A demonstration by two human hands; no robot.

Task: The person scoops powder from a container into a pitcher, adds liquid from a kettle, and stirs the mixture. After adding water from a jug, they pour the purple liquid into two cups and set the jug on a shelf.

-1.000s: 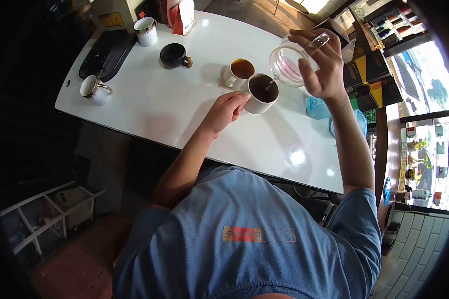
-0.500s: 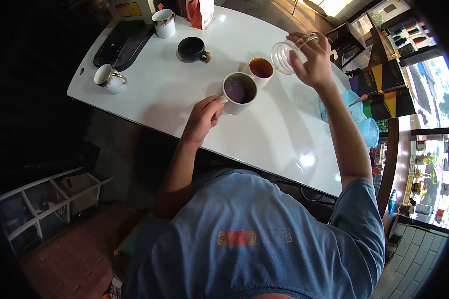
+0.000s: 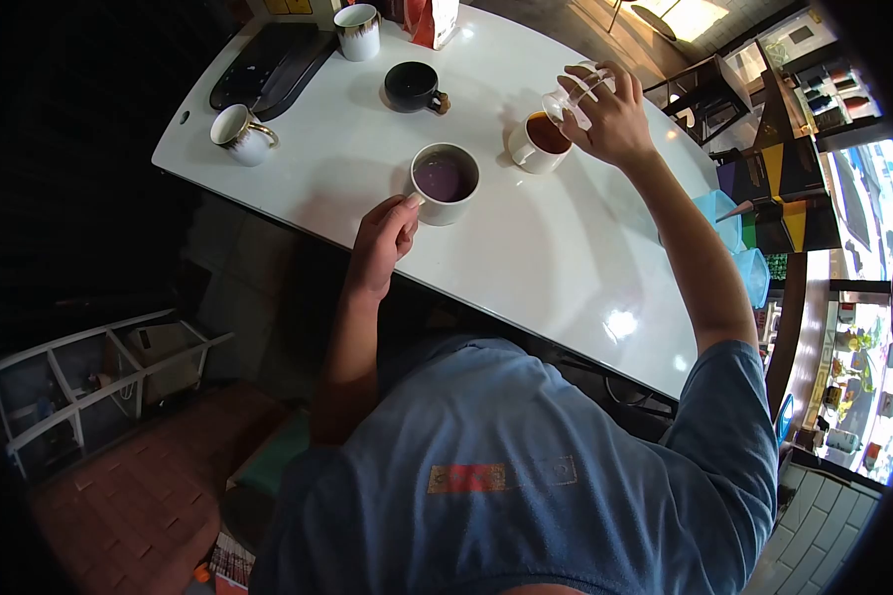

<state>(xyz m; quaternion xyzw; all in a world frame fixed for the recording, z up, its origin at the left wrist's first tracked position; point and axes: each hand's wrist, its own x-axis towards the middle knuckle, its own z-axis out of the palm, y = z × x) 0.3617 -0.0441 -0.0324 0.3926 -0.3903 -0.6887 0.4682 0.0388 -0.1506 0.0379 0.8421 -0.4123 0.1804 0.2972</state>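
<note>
My left hand [image 3: 383, 243] is closed round the handle of a grey-white mug [image 3: 449, 212] with purple liquid inside, at the table's near edge. My right hand [image 3: 610, 111] grips a clear glass cup [image 3: 558, 103] from above. That glass is right at the rim of a white mug [image 3: 536, 159], overlapping it in this view; a dark amber colour shows inside the mug. Beyond the purple drink stands a black cup [image 3: 407, 87] with a brown knob-like handle.
On the white table [image 3: 526, 258], a white mug with a gold handle [image 3: 243, 139] stands left. Another brown-rimmed mug [image 3: 359, 40] is farther back, beside a black tray [image 3: 268, 69]. A red-and-white bag [image 3: 431, 22] stands at the back. Light-blue containers [image 3: 752, 273] are at the right edge.
My left hand has moved the grey-white mug left, away from the amber-coloured mug. My right hand has brought the glass cup over closer to the amber-coloured mug. The view has shifted slightly.
</note>
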